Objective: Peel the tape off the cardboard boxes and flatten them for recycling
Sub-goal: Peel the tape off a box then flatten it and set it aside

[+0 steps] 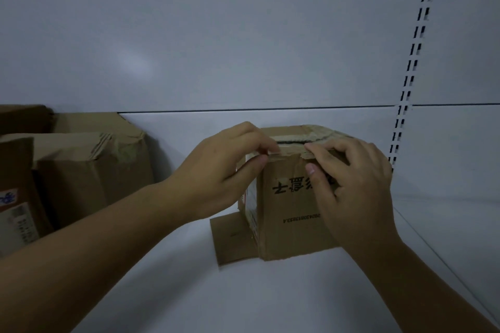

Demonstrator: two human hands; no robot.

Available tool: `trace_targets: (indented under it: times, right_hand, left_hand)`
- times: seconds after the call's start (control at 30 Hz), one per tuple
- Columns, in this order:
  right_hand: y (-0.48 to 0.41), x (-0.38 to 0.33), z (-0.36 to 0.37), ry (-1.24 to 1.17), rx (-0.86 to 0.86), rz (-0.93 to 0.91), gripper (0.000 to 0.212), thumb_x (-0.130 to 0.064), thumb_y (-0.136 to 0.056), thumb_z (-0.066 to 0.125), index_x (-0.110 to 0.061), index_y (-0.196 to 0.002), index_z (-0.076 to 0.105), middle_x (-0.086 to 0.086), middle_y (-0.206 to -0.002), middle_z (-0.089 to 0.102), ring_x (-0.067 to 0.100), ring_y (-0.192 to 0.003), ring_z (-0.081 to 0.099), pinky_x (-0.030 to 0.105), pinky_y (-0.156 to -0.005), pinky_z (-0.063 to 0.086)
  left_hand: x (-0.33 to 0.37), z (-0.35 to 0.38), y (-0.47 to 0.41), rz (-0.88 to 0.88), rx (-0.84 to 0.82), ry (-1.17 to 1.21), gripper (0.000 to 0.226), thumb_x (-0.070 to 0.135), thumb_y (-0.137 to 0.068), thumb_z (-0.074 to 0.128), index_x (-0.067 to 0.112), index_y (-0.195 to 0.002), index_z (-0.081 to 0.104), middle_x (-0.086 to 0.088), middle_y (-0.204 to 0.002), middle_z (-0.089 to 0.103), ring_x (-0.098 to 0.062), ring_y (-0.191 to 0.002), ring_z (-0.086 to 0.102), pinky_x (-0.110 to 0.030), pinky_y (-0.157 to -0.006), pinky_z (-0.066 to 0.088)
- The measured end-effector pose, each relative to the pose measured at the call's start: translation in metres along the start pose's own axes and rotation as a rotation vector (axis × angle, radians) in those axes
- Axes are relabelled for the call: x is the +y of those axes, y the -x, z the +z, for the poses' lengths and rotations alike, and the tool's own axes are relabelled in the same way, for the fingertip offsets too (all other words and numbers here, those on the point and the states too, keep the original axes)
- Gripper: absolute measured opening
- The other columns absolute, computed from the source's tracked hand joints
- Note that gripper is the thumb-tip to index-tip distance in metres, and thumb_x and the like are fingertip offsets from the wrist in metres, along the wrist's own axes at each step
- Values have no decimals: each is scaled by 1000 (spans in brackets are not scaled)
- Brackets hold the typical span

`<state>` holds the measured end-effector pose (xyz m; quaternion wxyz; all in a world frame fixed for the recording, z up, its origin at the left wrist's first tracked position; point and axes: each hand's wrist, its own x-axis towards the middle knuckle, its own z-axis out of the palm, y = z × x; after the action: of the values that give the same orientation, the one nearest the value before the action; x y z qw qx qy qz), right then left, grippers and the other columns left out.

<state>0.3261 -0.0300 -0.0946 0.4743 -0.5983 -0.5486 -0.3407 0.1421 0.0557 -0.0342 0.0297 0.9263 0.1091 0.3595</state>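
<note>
Both bare forearms reach forward, the left from the lower left and the right from the lower right, drawing close together. The left hand [224, 170] curls its fingers down over its thumb, pinching the top front edge of the cardboard box [286, 213]. The right hand [354, 186] is near it, fingers curled over the same edge and thumb pressed on the front face.

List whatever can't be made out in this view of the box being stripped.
Head view, dim light:
- Inside of the small box: its own walls hide all but a dark slit at the top.
- Its printed characters: partly behind the right hand.
- What the left hand pinches at the top edge: its fingers hide the grip.
- The boxes on the left: cut by the frame edge; label too blurred to read.
</note>
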Motion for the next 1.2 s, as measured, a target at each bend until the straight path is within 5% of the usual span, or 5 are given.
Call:
trace_targets:
  times: [0.33,0.67,0.9,1.07,1.2]
  right_hand:
    - [-1,0,1,40,-1,-9,31,-27,-88,53,-18,-113,68,2,-102,63,22,-102,51,51,-95,38]
    - [-1,3,-1,2,14,-28,29,-28,-87,53,-19,-109,69,0,-103,62,17,-103,49,43,-98,31]
    - [-1,12,-4,-202,-13,-42,25,-27,-88,44,-17,-97,64,-6,-98,58,9,-99,46,40,-91,33]
    - [-6,10,-2,-324,-22,-28,30,-32,-94,35,-16,-94,60,-9,-97,56,5,-98,46,29,-87,36]
    - [-10,8,-6,-402,-98,35,42,-56,-97,23,-25,-95,51,-19,-101,51,-8,-105,41,7,-88,30]
  left_hand:
    - [6,15,-3,65,200,-245,30,38,-84,52,16,-92,71,1,-91,65,-18,-73,63,-35,-54,54]
    - [3,13,-7,-143,308,107,19,30,-82,64,46,-75,57,26,-95,55,17,-102,49,0,-81,36]
    - [-13,-5,-15,-249,495,90,17,31,-81,61,45,-88,54,22,-116,52,-2,-119,39,0,-91,23]
    - [-14,-17,-11,-283,79,681,30,5,-93,44,23,-101,68,8,-119,66,-4,-117,55,-12,-91,42]
    - [-3,-27,-8,-228,-179,549,35,27,-90,35,22,-91,69,6,-106,69,-12,-108,60,-26,-92,45]
